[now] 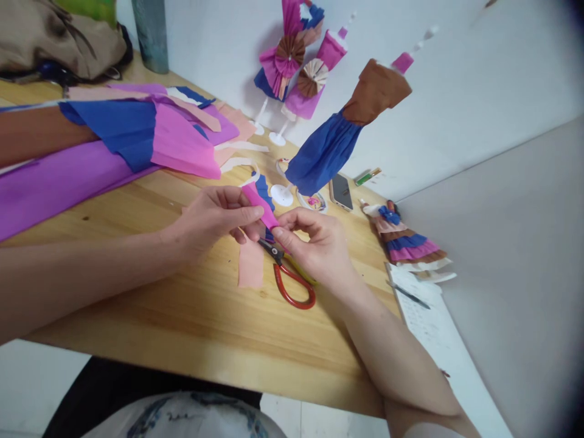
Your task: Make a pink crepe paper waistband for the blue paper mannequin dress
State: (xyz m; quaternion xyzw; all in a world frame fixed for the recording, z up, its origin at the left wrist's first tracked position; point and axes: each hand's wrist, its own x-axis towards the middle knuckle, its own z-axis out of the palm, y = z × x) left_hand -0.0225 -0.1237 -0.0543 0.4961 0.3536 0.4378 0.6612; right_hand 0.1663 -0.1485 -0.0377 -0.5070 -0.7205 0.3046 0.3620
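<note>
A small strip of bright pink crepe paper [259, 205] is stretched between my two hands above the table. My left hand [223, 214] pinches its left end between thumb and fingers. My right hand [314, 238] grips the other end at thumb and fingertips. Below them on the wood lie scissors [295, 297] with one red and one yellow handle, the yellow one partly hidden by my right hand. A peach paper piece [250, 265] lies left of the scissors. Behind my fingers, a pleated blue paper piece [263, 184] is partly covered.
Colourful crepe paper sheets [182, 137] are piled at the left. A miniature brown-and-blue paper dress [349, 131] stands on a white stand beyond my hands, with more paper dresses [314, 79] by the wall. A phone [341, 192], a tape roll [314, 201] and a notebook [422, 310] lie rightward.
</note>
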